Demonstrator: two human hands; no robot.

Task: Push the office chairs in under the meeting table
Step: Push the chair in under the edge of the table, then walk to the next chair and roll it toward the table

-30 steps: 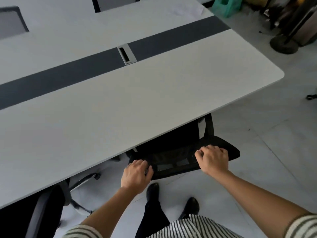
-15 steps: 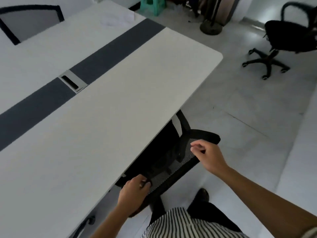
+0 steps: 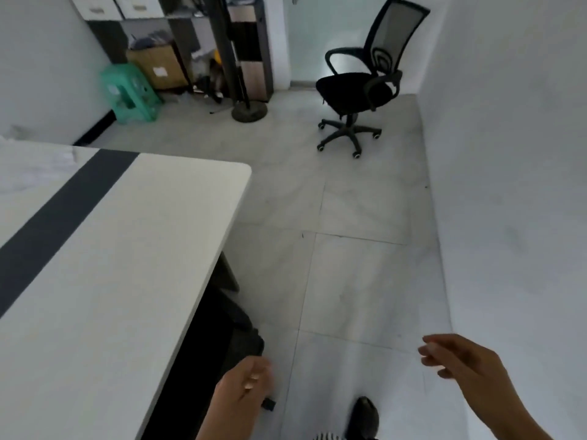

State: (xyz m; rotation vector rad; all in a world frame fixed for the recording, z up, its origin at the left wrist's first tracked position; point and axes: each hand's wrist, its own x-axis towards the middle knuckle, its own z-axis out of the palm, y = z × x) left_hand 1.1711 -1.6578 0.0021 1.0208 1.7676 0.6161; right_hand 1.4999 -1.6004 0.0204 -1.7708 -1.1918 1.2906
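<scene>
1. Tabletop. The white tabletop (image 3: 127,249) fills the left of the view. A dark stripe (image 3: 63,217) runs along it, and its rounded corner points toward the middle of the room.

2. Tucked chair. A black tucked chair (image 3: 235,331) sits under the long edge of the tabletop, just beside the left hand. Only a dark, blurred part of it projects past the edge; the rest is hidden below the top.

3. Free chair. A black free chair (image 3: 359,87) with a mesh back, armrests and a five-wheel base stands upright on the tiled floor (image 3: 349,281) at the far end of the room. It is well apart from the tabletop and near the right wall (image 3: 508,154).

4. Hands.
- The left hand (image 3: 244,389) hangs beside the tabletop edge, fingers loosely curled. It holds nothing and touches nothing.
- The right hand (image 3: 460,360) is raised over the floor, fingers relaxed and slightly spread. It holds nothing.

5. Surroundings. A green stool (image 3: 133,90), a cardboard box (image 3: 158,66) and the round base of a floor stand (image 3: 249,111) sit against the far wall by a shelf unit (image 3: 190,33). A black shoe (image 3: 365,417) shows at the bottom edge.
</scene>
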